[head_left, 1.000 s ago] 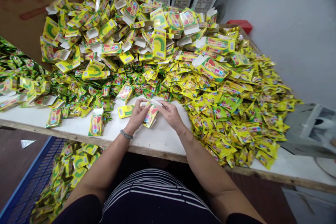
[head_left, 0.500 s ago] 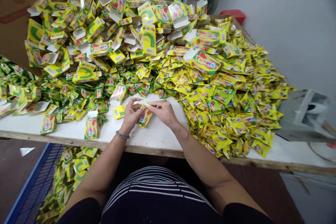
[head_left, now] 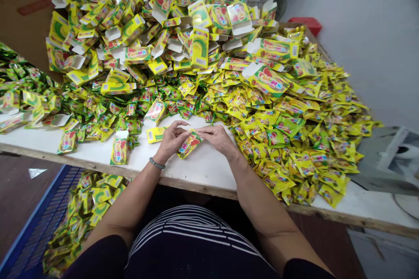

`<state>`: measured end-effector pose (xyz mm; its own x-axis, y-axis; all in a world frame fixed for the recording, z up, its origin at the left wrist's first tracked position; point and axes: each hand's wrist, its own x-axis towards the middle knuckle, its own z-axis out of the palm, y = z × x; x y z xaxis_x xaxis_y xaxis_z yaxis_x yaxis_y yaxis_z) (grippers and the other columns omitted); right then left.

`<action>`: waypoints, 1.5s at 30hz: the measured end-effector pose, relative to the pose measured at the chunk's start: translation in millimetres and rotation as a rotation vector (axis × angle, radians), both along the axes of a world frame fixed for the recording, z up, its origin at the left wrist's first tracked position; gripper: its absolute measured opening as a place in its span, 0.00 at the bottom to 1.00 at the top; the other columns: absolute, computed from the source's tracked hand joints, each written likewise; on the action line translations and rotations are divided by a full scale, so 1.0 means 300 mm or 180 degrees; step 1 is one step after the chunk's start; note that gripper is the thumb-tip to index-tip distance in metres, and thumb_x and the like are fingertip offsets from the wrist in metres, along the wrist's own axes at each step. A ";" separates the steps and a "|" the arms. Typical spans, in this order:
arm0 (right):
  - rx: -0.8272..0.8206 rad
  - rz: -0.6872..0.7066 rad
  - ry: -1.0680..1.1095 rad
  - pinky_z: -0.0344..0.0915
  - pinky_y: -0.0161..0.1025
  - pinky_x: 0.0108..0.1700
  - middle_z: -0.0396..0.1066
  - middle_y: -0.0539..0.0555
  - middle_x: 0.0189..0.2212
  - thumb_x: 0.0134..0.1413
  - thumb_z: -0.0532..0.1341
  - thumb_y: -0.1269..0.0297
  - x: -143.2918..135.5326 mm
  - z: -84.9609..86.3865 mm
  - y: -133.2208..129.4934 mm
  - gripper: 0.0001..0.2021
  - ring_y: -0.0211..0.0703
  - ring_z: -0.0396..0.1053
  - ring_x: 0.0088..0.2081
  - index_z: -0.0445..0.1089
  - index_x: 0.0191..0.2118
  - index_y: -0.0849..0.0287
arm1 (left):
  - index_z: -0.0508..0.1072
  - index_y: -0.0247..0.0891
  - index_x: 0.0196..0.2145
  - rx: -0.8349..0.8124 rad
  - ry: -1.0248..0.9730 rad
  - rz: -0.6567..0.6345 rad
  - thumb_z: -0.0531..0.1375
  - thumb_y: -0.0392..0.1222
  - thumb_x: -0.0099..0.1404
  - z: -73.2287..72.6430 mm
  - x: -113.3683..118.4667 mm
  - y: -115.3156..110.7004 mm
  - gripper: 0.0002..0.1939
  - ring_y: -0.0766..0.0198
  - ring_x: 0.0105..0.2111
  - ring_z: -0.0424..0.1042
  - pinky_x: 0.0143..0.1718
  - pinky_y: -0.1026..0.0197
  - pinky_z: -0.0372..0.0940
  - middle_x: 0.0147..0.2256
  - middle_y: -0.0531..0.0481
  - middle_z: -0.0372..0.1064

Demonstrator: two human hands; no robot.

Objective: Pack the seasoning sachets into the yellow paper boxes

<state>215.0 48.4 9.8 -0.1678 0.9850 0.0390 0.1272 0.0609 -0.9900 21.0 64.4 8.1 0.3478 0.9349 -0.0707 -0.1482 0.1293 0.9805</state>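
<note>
Between my two hands, low over the white table, is a small yellow box (head_left: pixel 190 144) with a watermelon print, tilted. My left hand (head_left: pixel 173 141) pinches its left side with thumb and fingers. The fingertips of my right hand (head_left: pixel 218 138) are closed on its upper right end. A yellow box (head_left: pixel 156 134) lies flat just left of my left hand, and a box with a white flap (head_left: pixel 156 111) leans on the packets behind it. Farther left, an upright-lying box (head_left: pixel 119 149) shows its white open flap.
Open boxes (head_left: pixel 199 48) are heaped at the back. Yellow packets (head_left: pixel 294 152) pile up on the right, green ones (head_left: pixel 19 69) on the left. A blue crate (head_left: pixel 42 218) of filled boxes stands below the table edge (head_left: pixel 196 185). A grey machine (head_left: pixel 386 161) sits at the right.
The view has shifted and turned a little. The end of the held box that showed a pale flap now looks closed under my right fingertips. Both hands are still on the box.
</note>
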 end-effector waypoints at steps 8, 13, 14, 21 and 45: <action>0.0862 -0.0826 -0.1111 0.67 0.46 0.50 0.79 0.58 0.42 0.61 0.57 0.57 -0.148 -0.008 -0.064 0.17 0.50 0.73 0.43 0.78 0.50 0.56 | 0.67 0.38 0.43 -0.0139 -0.0139 0.0359 0.70 0.53 0.53 -0.007 0.001 0.013 0.26 0.76 0.14 0.55 0.17 0.69 0.48 0.20 0.60 0.67; 0.0526 -0.0700 -0.1251 0.65 0.39 0.34 0.77 0.51 0.27 0.61 0.56 0.48 -0.135 -0.002 -0.066 0.21 0.44 0.71 0.29 0.80 0.43 0.56 | 0.67 0.39 0.43 -0.0172 0.0045 0.0284 0.70 0.53 0.53 -0.009 -0.017 0.012 0.25 0.74 0.15 0.57 0.18 0.69 0.49 0.19 0.60 0.65; 0.0421 -0.0584 -0.1255 0.64 0.38 0.32 0.75 0.51 0.24 0.62 0.56 0.47 -0.114 0.003 -0.060 0.22 0.44 0.71 0.27 0.81 0.38 0.57 | 0.68 0.38 0.41 -0.0204 0.0196 0.0024 0.70 0.53 0.53 -0.008 -0.023 0.008 0.24 0.74 0.14 0.57 0.17 0.69 0.48 0.18 0.60 0.65; 0.0487 -0.1685 -0.2497 0.64 0.43 0.44 0.78 0.62 0.35 0.61 0.59 0.60 0.019 -0.030 -0.005 0.11 0.52 0.73 0.41 0.78 0.36 0.58 | 0.74 0.37 0.29 0.0497 0.1254 -0.0470 0.66 0.50 0.57 -0.002 -0.037 0.036 0.13 0.65 0.24 0.68 0.27 0.64 0.59 0.24 0.49 0.72; -0.0224 -0.0950 0.1420 0.71 0.42 0.42 0.76 0.52 0.33 0.41 0.70 0.48 -0.008 -0.008 0.041 0.22 0.44 0.75 0.36 0.71 0.39 0.56 | 0.70 0.35 0.28 -0.0274 -0.0163 -0.0618 0.74 0.48 0.45 0.063 0.119 0.176 0.21 0.71 0.21 0.66 0.27 0.66 0.61 0.21 0.56 0.66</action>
<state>212.6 60.8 7.4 0.1374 0.9902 -0.0253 -0.3047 0.0179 -0.9523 56.7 117.2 27.2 0.5258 0.8414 -0.1250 -0.1618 0.2432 0.9564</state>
